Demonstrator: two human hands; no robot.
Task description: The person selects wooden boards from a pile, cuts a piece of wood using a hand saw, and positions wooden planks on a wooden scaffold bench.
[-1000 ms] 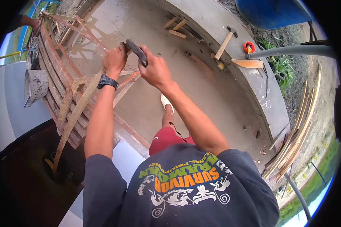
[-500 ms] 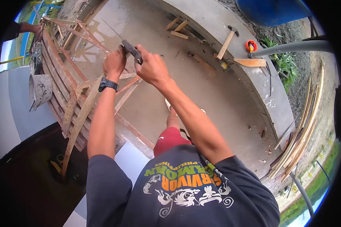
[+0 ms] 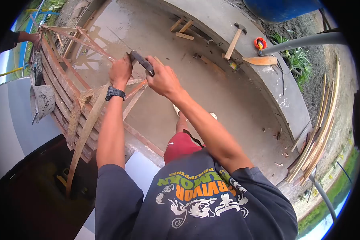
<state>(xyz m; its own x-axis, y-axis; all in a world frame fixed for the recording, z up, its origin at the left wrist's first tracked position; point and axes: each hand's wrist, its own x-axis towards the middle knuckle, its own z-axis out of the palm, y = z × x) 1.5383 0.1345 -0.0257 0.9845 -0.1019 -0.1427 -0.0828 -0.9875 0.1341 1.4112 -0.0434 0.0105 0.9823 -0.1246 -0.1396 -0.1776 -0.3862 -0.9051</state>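
Both my hands are at a handsaw (image 3: 142,63) with a dark handle, held out in front of me above the wet concrete floor. Its thin blade shows almost edge-on and points away to the upper left. My right hand (image 3: 163,78) is closed around the rear of the handle. At the handle's front end, by the blade, my left hand (image 3: 121,71) is closed with its fingers against the saw; the fingertips are partly hidden. Just below my hands is a wooden frame of reddish and pale boards (image 3: 93,120), leaning at the left.
Another person's hand (image 3: 34,39) holds the far end of the frame. A cement-stained bucket (image 3: 43,102) is at the left. On the low concrete wall (image 3: 264,82) lie a hammer (image 3: 236,40), an orange roll-like item (image 3: 260,43) and a wood piece (image 3: 260,61). Long wooden strips (image 3: 318,138) lie right.
My hands and the saw have come slightly lower in view, toward me. My head view has shifted a little. Both hands keep their hold.
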